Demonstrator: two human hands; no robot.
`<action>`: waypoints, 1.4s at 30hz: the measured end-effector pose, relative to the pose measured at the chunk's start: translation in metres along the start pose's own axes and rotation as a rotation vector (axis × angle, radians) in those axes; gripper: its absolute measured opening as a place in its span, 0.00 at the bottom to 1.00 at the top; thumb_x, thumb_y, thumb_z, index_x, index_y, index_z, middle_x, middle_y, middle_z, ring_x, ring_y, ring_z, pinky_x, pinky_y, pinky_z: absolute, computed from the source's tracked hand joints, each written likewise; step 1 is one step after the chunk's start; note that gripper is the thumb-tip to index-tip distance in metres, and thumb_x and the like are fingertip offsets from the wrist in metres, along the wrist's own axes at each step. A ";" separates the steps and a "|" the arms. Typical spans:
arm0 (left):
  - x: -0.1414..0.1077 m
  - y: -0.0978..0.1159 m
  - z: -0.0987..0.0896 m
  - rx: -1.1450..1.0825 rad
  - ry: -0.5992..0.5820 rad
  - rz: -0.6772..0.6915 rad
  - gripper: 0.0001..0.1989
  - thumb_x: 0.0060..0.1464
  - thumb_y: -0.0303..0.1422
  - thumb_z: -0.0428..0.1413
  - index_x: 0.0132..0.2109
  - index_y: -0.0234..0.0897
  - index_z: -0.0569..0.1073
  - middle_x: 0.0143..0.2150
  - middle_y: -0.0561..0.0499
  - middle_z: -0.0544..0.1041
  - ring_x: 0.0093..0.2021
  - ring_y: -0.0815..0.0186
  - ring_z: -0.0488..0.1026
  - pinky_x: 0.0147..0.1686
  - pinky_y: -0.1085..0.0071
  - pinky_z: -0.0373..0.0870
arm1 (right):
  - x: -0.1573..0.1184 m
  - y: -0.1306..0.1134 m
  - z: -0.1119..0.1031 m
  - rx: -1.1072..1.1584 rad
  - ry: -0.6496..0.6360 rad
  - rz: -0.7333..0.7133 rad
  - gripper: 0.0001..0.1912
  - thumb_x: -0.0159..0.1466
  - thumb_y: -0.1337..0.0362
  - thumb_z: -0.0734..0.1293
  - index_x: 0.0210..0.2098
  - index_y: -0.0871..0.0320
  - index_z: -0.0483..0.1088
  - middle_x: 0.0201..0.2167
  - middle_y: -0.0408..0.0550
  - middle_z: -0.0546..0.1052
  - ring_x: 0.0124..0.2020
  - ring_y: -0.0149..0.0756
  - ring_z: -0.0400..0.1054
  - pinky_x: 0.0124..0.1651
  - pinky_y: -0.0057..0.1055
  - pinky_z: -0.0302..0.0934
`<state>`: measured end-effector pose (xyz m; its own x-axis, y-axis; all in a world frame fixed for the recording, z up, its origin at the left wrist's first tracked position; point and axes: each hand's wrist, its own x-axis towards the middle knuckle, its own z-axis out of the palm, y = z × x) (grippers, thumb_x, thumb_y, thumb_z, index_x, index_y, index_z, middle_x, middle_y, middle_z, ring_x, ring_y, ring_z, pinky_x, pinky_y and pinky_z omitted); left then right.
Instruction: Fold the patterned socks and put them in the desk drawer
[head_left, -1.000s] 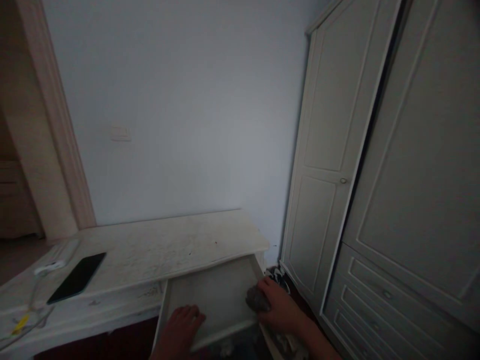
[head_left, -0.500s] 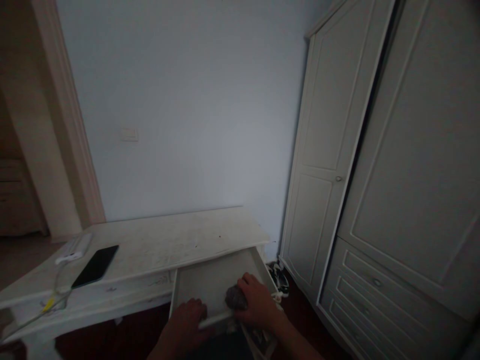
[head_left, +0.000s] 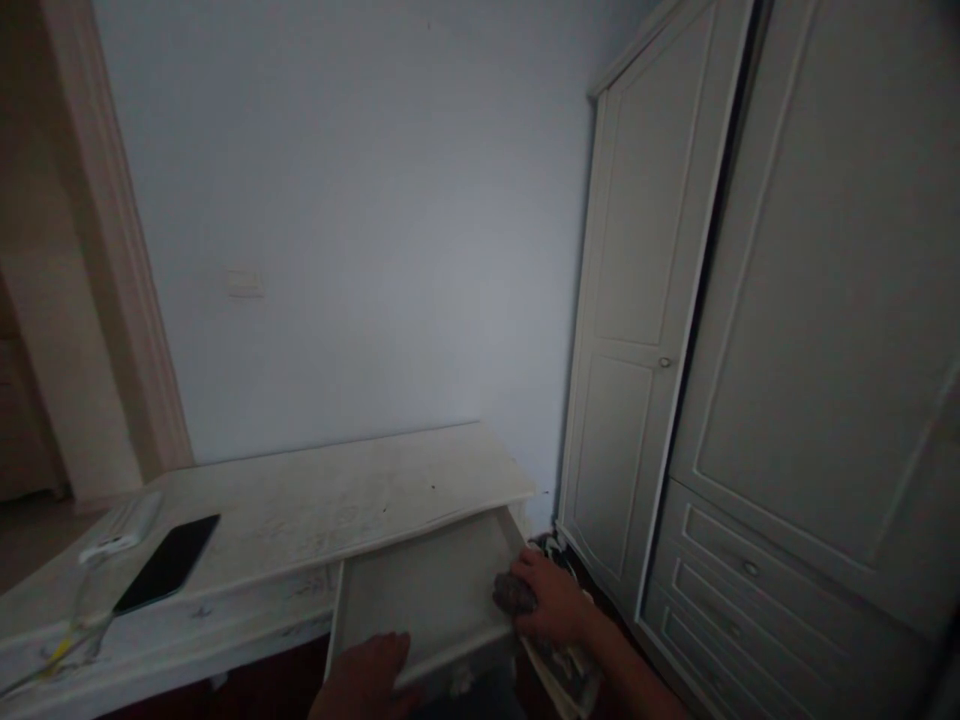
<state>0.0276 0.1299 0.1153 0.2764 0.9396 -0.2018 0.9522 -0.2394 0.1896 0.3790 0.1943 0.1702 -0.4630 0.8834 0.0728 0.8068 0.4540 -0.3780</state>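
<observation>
A pulled-out white drawer [head_left: 427, 590] juts from the front of the white desk [head_left: 360, 480], with nothing lying on the part of its bottom that shows. My left hand [head_left: 367, 675] is at the drawer's front left corner, its fingers over the edge. At the drawer's right side, my right hand [head_left: 551, 600] is closed around a crumpled dark grey cloth [head_left: 514, 594]. The cloth is at the right side wall near the front corner; whether it touches the wood I cannot tell.
A dark phone [head_left: 169, 563] and a white device with a cable [head_left: 120, 525] lie on the desk's left part. Shoes [head_left: 553, 545] stand on the floor beside the desk. The white wardrobe [head_left: 622, 400] rises at the right. A pale wall [head_left: 360, 220] is behind.
My right hand has moved right with the cloth, from over the drawer's front part to its right side. My left hand stays at the front left corner. The view has shifted slightly.
</observation>
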 end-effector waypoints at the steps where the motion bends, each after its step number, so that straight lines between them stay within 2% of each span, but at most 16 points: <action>1: 0.002 0.003 -0.001 0.009 -0.026 0.004 0.34 0.61 0.48 0.54 0.71 0.44 0.69 0.72 0.40 0.72 0.72 0.46 0.69 0.71 0.51 0.63 | 0.000 -0.001 0.002 0.012 0.004 0.003 0.22 0.52 0.58 0.76 0.45 0.53 0.75 0.49 0.46 0.74 0.49 0.45 0.73 0.49 0.34 0.60; 5: 0.016 0.027 -0.006 0.000 -0.111 0.051 0.42 0.57 0.51 0.58 0.75 0.43 0.65 0.77 0.39 0.64 0.77 0.43 0.60 0.74 0.47 0.58 | 0.000 -0.004 0.003 0.053 0.022 0.001 0.20 0.52 0.57 0.76 0.42 0.53 0.74 0.48 0.46 0.74 0.49 0.46 0.73 0.48 0.34 0.60; 9: 0.035 0.053 -0.005 -0.042 -0.053 0.102 0.41 0.53 0.47 0.62 0.72 0.44 0.68 0.73 0.38 0.70 0.72 0.42 0.67 0.71 0.48 0.62 | -0.003 -0.003 0.005 0.077 0.046 0.006 0.20 0.52 0.57 0.77 0.42 0.53 0.75 0.49 0.46 0.74 0.50 0.45 0.72 0.50 0.34 0.60; 13: 0.041 0.059 -0.002 -0.073 -0.081 0.029 0.43 0.51 0.50 0.61 0.71 0.38 0.69 0.71 0.36 0.74 0.69 0.43 0.71 0.69 0.52 0.65 | -0.005 0.001 0.011 0.102 0.074 0.007 0.20 0.52 0.57 0.77 0.42 0.53 0.75 0.49 0.45 0.73 0.50 0.43 0.72 0.49 0.32 0.60; 18: 0.030 0.064 -0.011 -0.054 -0.059 -0.014 0.46 0.51 0.51 0.60 0.73 0.34 0.67 0.69 0.34 0.75 0.67 0.43 0.73 0.66 0.53 0.67 | 0.001 -0.002 0.010 0.053 0.034 0.037 0.22 0.52 0.55 0.77 0.45 0.54 0.77 0.49 0.48 0.75 0.49 0.45 0.73 0.49 0.33 0.61; 21: 0.025 0.070 -0.018 -0.042 -0.046 -0.032 0.43 0.51 0.52 0.59 0.70 0.36 0.71 0.65 0.36 0.79 0.64 0.44 0.75 0.64 0.54 0.68 | 0.006 -0.017 0.011 -0.032 0.031 0.078 0.23 0.54 0.51 0.76 0.47 0.53 0.78 0.50 0.51 0.76 0.48 0.47 0.74 0.49 0.35 0.63; 24: 0.024 0.073 -0.019 -0.037 -0.029 -0.047 0.38 0.51 0.51 0.60 0.65 0.38 0.75 0.60 0.39 0.82 0.60 0.45 0.78 0.59 0.55 0.71 | 0.011 -0.042 0.019 -0.100 0.047 0.095 0.26 0.55 0.49 0.76 0.49 0.54 0.79 0.53 0.56 0.77 0.52 0.52 0.73 0.53 0.41 0.65; 28: 0.024 0.072 -0.017 -0.059 0.004 -0.038 0.31 0.52 0.50 0.60 0.60 0.41 0.78 0.58 0.40 0.83 0.57 0.49 0.80 0.56 0.59 0.72 | 0.016 -0.076 0.037 -0.098 0.054 0.050 0.30 0.55 0.48 0.77 0.54 0.55 0.78 0.59 0.62 0.75 0.60 0.62 0.69 0.59 0.51 0.65; 31: 0.025 0.071 -0.017 -0.056 0.016 -0.038 0.25 0.56 0.49 0.58 0.55 0.42 0.81 0.54 0.41 0.85 0.54 0.50 0.82 0.51 0.62 0.73 | 0.015 -0.087 0.056 -0.058 0.104 0.028 0.32 0.55 0.48 0.77 0.55 0.54 0.76 0.61 0.62 0.73 0.62 0.63 0.67 0.61 0.53 0.64; 34: 0.027 0.071 -0.016 -0.061 0.017 -0.025 0.22 0.58 0.48 0.57 0.54 0.45 0.81 0.53 0.43 0.86 0.53 0.52 0.82 0.50 0.64 0.73 | 0.010 -0.073 0.077 -0.014 0.181 -0.021 0.36 0.54 0.47 0.78 0.58 0.52 0.74 0.64 0.60 0.71 0.64 0.62 0.65 0.64 0.52 0.61; 37: 0.029 0.072 -0.014 -0.066 0.024 -0.019 0.26 0.57 0.51 0.57 0.57 0.46 0.79 0.53 0.43 0.85 0.54 0.50 0.82 0.51 0.63 0.73 | 0.001 -0.044 0.087 -0.008 0.159 -0.112 0.41 0.47 0.49 0.81 0.59 0.52 0.72 0.65 0.60 0.69 0.63 0.61 0.64 0.65 0.51 0.60; 39: 0.029 0.071 -0.012 -0.052 0.039 -0.029 0.30 0.56 0.55 0.56 0.59 0.43 0.78 0.54 0.41 0.85 0.55 0.48 0.81 0.52 0.60 0.73 | -0.006 -0.026 0.081 -0.020 0.135 -0.134 0.40 0.45 0.52 0.80 0.57 0.52 0.73 0.65 0.58 0.69 0.63 0.60 0.65 0.64 0.49 0.60; 42: 0.030 0.070 -0.009 -0.034 0.031 -0.016 0.35 0.56 0.57 0.55 0.62 0.40 0.76 0.56 0.39 0.83 0.57 0.45 0.80 0.56 0.56 0.72 | -0.014 -0.011 0.057 -0.023 0.164 -0.056 0.35 0.48 0.58 0.77 0.56 0.53 0.73 0.64 0.57 0.69 0.62 0.56 0.66 0.62 0.43 0.61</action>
<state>0.1011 0.1434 0.1315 0.2562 0.9506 -0.1752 0.9514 -0.2160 0.2194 0.3554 0.1698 0.1206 -0.4427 0.8631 0.2430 0.7906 0.5036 -0.3484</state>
